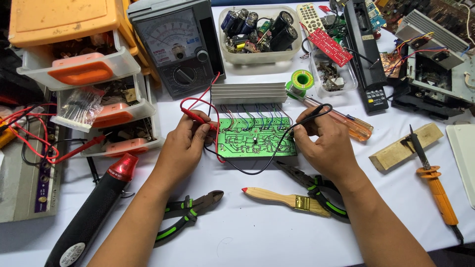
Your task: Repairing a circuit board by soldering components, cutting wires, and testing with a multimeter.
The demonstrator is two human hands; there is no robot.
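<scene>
Glossy green circuit board [256, 138], ribbed metal heatsink [248, 92]

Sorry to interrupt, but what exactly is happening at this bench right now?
A person is probing a green circuit board on the white table. The left hand holds a red test probe at the board's left edge; the right hand holds a black probe at its right edge. The leads run back toward an analog multimeter. Cutters, pliers, a brush and a soldering iron lie untouched nearby.
</scene>
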